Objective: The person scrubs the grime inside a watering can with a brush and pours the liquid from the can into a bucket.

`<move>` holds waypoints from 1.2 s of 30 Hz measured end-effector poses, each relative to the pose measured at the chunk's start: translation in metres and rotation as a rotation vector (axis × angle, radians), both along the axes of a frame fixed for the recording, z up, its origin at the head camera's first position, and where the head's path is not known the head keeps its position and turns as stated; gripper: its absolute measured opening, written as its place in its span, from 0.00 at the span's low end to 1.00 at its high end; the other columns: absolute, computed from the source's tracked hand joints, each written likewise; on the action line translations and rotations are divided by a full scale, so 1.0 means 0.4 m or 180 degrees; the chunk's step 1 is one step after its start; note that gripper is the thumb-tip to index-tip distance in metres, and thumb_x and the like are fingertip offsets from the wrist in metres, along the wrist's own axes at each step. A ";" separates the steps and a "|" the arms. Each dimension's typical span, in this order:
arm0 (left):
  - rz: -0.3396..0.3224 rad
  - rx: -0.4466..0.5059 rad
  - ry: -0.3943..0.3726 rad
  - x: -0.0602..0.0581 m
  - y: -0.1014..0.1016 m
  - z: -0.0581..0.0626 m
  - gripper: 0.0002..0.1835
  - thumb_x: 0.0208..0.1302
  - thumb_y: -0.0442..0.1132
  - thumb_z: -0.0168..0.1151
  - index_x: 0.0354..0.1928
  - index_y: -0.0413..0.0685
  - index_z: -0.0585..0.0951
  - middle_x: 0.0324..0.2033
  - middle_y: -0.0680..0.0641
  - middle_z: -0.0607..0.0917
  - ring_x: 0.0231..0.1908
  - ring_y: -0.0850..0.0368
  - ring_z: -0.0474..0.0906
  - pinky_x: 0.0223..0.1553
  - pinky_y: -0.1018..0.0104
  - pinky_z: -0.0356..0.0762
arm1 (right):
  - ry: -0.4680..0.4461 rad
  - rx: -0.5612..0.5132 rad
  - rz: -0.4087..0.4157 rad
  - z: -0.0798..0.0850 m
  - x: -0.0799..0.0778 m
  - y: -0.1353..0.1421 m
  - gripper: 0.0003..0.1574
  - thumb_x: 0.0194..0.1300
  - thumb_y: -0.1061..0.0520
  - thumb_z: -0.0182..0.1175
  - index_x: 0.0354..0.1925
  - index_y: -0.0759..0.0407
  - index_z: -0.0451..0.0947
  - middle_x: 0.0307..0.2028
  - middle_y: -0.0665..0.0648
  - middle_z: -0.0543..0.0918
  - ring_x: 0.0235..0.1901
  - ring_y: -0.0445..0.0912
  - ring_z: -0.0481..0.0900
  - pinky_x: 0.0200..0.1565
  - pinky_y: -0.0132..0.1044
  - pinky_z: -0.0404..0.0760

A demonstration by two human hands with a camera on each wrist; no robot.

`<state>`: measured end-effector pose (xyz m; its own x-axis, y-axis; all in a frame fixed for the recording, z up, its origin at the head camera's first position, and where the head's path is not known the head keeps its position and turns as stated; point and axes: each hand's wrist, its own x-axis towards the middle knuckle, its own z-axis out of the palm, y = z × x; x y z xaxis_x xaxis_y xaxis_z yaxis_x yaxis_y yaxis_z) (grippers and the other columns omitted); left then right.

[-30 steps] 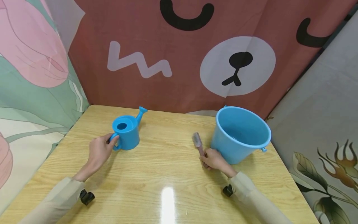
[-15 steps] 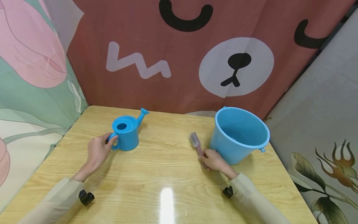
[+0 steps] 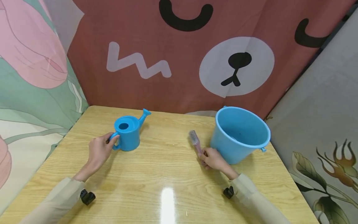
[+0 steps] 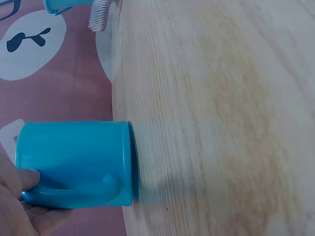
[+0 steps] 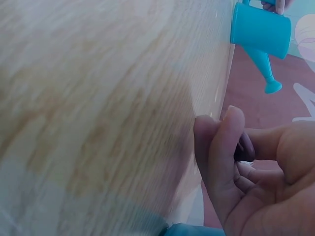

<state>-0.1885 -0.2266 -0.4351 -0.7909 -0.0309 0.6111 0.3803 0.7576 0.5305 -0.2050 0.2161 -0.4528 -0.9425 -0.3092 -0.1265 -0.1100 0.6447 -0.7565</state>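
Note:
My left hand (image 3: 99,152) grips the handle of a blue watering can (image 3: 130,140) at the left of the table. The can stands upright, its spout pointing back and right; the left wrist view shows its side and handle close up. At the right, my right hand (image 3: 213,159) holds a dusky pink hairbrush (image 3: 194,139) by its handle, low over the table. Its bristled head points away and slightly left, and the fingers hide part of the handle. In the right wrist view the fingers curl round the handle's dark end.
A large light-blue bucket (image 3: 227,146) stands on the wooden table (image 3: 156,168) just right of my right hand, its open top tilted into view. A bear-print curtain (image 3: 184,90) hangs behind the table's back edge, with printed cloths at both sides.
The watering can has turned slightly, its spout tip swinging a little to the right. The hairbrush's head has tilted a little left. Both hands keep their hold.

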 end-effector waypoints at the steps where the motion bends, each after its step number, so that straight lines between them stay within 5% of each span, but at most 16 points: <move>1: 0.0004 -0.0006 0.0012 0.000 0.000 0.000 0.12 0.67 0.33 0.65 0.25 0.37 0.80 0.11 0.53 0.69 0.10 0.65 0.59 0.13 0.70 0.55 | -0.0017 -0.0008 -0.0018 0.001 0.001 -0.001 0.13 0.76 0.59 0.54 0.35 0.67 0.75 0.23 0.58 0.80 0.20 0.47 0.81 0.22 0.41 0.82; 15: 0.0042 0.0052 0.0161 -0.013 0.002 0.000 0.15 0.67 0.34 0.65 0.21 0.41 0.76 0.11 0.53 0.68 0.11 0.65 0.59 0.14 0.72 0.53 | 0.0021 -0.0199 0.0073 0.005 -0.002 0.004 0.13 0.75 0.62 0.54 0.35 0.71 0.79 0.22 0.60 0.81 0.20 0.49 0.82 0.24 0.42 0.83; 22: -0.0005 0.0151 0.0109 -0.022 0.012 -0.001 0.11 0.67 0.34 0.65 0.28 0.34 0.82 0.11 0.51 0.70 0.11 0.61 0.63 0.14 0.73 0.56 | 0.0092 -0.0459 0.0102 0.004 -0.004 0.000 0.12 0.75 0.66 0.52 0.39 0.77 0.78 0.27 0.65 0.84 0.26 0.54 0.86 0.28 0.40 0.85; 29: -0.0025 0.0156 0.0087 -0.027 0.021 0.005 0.12 0.68 0.35 0.64 0.26 0.37 0.80 0.12 0.51 0.71 0.13 0.60 0.64 0.15 0.72 0.57 | 0.0401 -0.0615 0.0104 0.010 -0.005 0.002 0.15 0.75 0.68 0.50 0.51 0.82 0.74 0.32 0.71 0.84 0.30 0.59 0.87 0.32 0.42 0.86; 36: -0.0113 0.0132 0.0106 -0.028 0.032 0.011 0.09 0.68 0.34 0.64 0.31 0.36 0.83 0.11 0.53 0.71 0.12 0.61 0.65 0.15 0.72 0.59 | 0.0705 -0.0555 -0.0114 0.021 0.001 -0.005 0.14 0.74 0.67 0.52 0.51 0.78 0.78 0.33 0.68 0.85 0.32 0.57 0.87 0.34 0.43 0.86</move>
